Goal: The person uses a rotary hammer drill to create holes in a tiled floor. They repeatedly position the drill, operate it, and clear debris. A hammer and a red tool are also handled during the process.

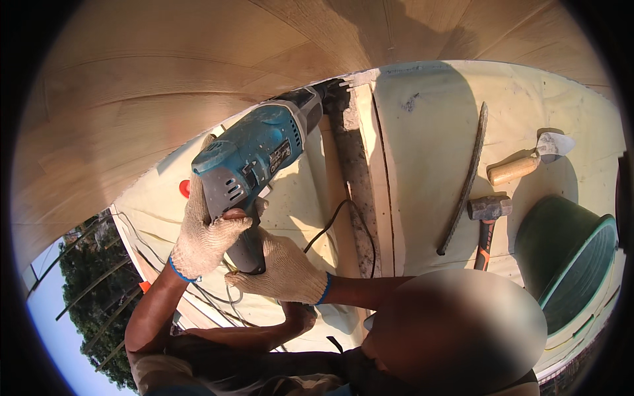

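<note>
Head view, centre left: both gloved hands, left hand [206, 239] and right hand [282, 269], clamped around blue drill [254, 155], steadying bit into mortar seam [353, 178].

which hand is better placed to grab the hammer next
Probably the right hand: it only props the base of the drill and sits on the same side as the hammer. The left hand wraps the grip.

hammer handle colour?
Orange and black, on the hammer lying beside the green bucket. Head view shows it.
</note>
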{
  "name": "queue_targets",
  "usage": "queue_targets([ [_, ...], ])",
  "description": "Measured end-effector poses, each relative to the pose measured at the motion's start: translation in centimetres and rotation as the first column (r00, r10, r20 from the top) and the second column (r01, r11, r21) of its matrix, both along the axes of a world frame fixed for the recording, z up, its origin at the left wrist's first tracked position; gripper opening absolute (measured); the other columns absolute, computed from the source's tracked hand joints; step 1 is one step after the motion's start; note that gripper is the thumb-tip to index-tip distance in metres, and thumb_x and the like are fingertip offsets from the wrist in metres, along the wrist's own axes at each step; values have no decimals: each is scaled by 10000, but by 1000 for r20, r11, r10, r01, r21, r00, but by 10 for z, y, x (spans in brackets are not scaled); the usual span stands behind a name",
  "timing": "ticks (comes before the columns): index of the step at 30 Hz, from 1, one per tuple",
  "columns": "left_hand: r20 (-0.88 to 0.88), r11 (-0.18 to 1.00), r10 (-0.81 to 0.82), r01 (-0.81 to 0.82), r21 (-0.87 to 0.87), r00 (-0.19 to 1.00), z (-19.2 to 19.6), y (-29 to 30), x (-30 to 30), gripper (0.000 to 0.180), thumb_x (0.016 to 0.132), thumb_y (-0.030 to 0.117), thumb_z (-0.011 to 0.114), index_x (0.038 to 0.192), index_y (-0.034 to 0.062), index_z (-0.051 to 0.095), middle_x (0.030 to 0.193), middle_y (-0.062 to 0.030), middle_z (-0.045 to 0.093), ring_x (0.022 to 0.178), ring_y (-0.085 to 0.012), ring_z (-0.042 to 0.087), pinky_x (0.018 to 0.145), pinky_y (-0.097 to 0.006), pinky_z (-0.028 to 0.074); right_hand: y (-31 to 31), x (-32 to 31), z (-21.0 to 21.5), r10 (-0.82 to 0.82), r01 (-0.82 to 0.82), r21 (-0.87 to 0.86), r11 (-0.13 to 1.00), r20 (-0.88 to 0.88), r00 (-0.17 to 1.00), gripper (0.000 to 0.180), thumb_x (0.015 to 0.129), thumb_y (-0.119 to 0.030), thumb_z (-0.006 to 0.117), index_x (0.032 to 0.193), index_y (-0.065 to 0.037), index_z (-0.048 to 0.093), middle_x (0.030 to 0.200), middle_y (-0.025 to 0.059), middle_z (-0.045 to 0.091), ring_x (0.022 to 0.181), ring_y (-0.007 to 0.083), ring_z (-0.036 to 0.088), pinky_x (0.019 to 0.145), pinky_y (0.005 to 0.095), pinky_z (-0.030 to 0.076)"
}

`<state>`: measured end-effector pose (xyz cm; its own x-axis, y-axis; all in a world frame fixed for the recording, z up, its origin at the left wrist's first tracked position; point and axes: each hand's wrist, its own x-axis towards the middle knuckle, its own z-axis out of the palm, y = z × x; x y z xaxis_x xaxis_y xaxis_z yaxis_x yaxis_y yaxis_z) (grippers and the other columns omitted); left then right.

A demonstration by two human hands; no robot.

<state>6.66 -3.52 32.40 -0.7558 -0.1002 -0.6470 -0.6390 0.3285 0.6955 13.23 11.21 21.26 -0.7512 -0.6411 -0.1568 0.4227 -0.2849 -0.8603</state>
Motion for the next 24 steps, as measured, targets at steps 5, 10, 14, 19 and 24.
queue_targets([
  [5,117,996,-66,73,-58,991,11,2,-9,801,1009,-1,733,1656,52,265,1305,-145,667,1119,-169,713,967,-325,603,-7,4,-7,-33,33,-3,999,-38,999,786,872,-483,909,1389,17,593,1071,271,770,989,466,774,875,504,611],
  [10,120,985,-141,152,-87,983,12,9,-13,848,1049,342,739,1682,68,245,1389,-192,668,1220,-231,706,1048,-385,582,-2,1,-6,-57,60,39,997,-73,996,763,872,-490,904,1340,33,606,1010,269,771,940,474,778,829,510,613],
  [14,71,938,-329,335,-93,941,-5,-42,-11,1027,1031,750,588,1717,57,265,1472,-220,643,1290,-274,677,1108,-433,555,10,-8,1,64,-56,141,988,-54,997,738,860,-505,908,1266,45,632,955,253,765,887,430,790,814,498,618],
  [19,89,892,88,-118,436,992,-34,-37,-40,1096,999,925,390,1716,96,387,1632,-232,541,1465,-381,586,1221,-544,501,12,-5,-2,1,3,97,995,-43,999,778,864,-523,888,1306,62,626,962,255,777,884,430,786,832,476,625],
  [24,335,568,12,-282,773,942,-93,-32,-64,1110,955,934,458,1694,107,421,1598,-263,552,1455,-486,569,1205,-708,470,15,-4,3,-37,41,52,998,-74,997,789,902,-516,861,1370,63,599,1058,247,771,978,421,775,885,459,611],
])
